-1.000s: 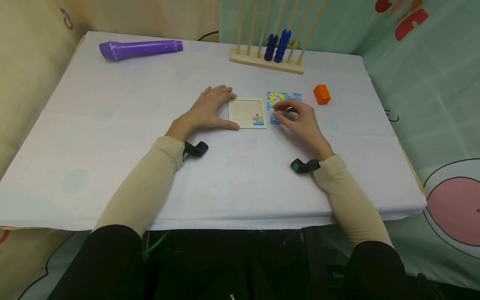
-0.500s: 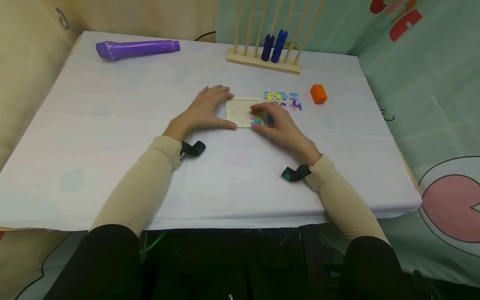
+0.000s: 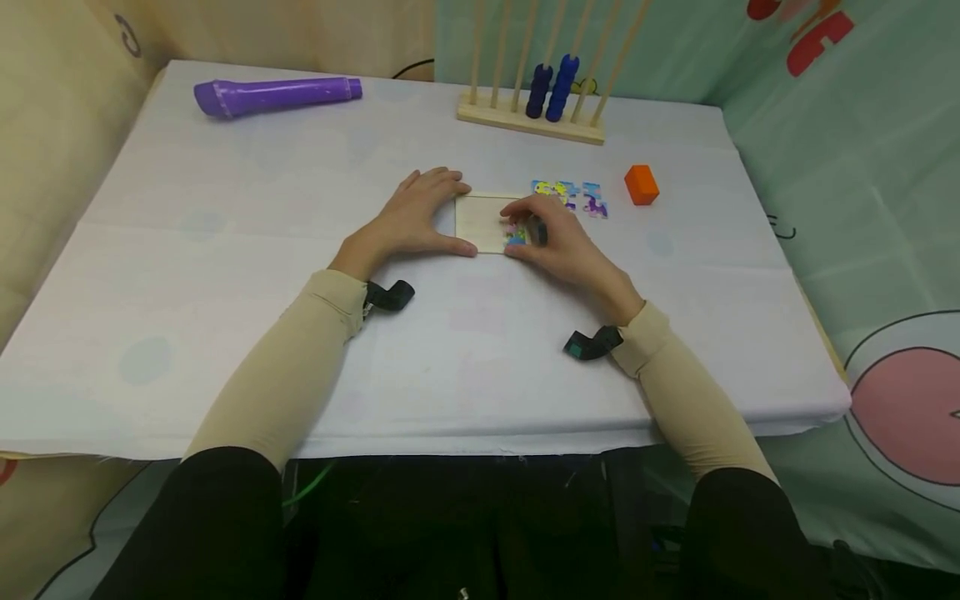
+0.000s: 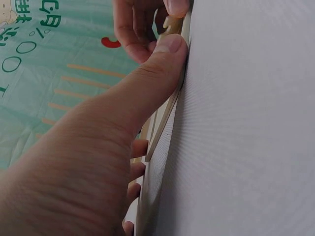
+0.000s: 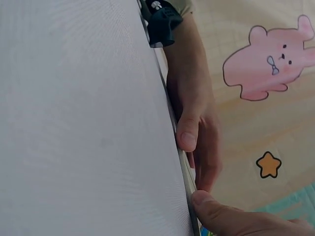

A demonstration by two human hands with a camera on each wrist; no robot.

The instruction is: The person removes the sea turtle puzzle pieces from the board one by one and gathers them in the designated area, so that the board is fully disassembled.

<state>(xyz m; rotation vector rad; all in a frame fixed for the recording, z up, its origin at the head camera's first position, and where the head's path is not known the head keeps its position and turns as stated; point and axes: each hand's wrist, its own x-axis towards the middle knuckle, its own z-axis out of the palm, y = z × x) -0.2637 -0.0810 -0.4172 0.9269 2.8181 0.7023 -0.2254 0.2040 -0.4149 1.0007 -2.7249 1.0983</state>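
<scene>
A shallow square wooden puzzle tray [image 3: 477,221] lies flat on the white-covered table. My left hand [image 3: 411,221] spans its left side, thumb at the near edge and fingertips at the far edge, holding it. Over the tray's right side, my right hand [image 3: 564,240] pinches a jigsaw piece [image 4: 171,25], seen tilted in the left wrist view. Colourful pieces [image 3: 517,236] show in the tray's near right corner, partly covered by the right fingers. Right of the tray lie loose jigsaw pieces [image 3: 596,207], some hidden behind the right hand.
An orange block [image 3: 642,185] stands right of the loose pieces. Farther back is a wooden peg rack [image 3: 525,122] with dark blue beads [image 3: 562,88] on two rods. A purple microphone-shaped toy [image 3: 277,96] lies at the back left.
My right hand has moved left from the loose pieces to the tray's right side, bringing a jigsaw piece. My left hand keeps its place on the tray.
</scene>
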